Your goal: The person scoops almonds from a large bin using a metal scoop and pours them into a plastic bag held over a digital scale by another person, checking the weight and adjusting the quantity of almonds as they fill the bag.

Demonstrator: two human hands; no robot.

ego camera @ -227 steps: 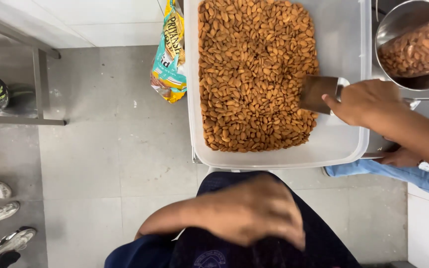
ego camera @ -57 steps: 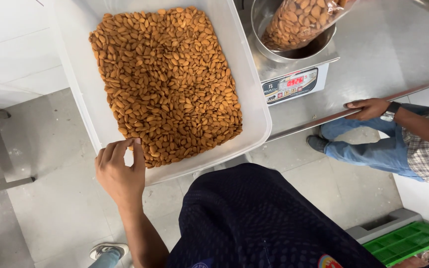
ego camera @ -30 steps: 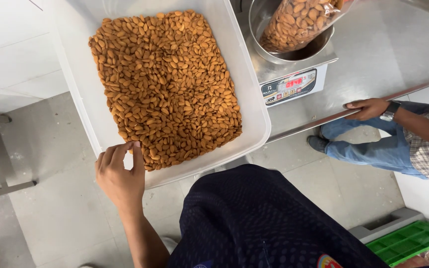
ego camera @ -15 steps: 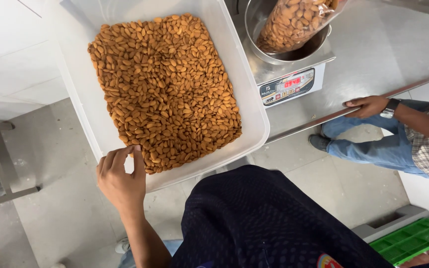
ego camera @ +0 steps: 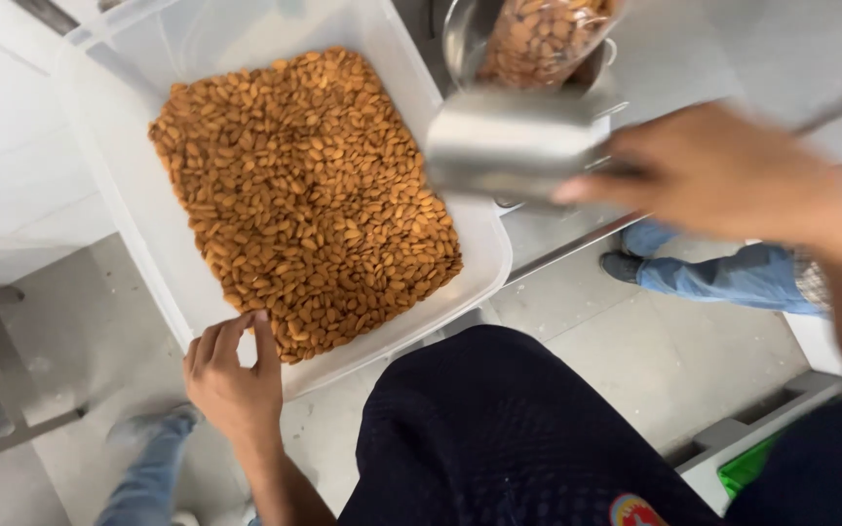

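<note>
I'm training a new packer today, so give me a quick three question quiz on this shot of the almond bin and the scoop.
1. True or false: the left hand rests on the near rim of the clear plastic bin.
2. What does the right hand hold? A) a metal scoop B) a knife C) a brush
3. Fill in: the clear bag of almonds sits in a metal ____.

Key:
1. True; its fingers touch the rim beside the loose almonds.
2. A; the metal scoop, blurred, above the bin's right edge.
3. Bowl; the metal bowl.
</note>
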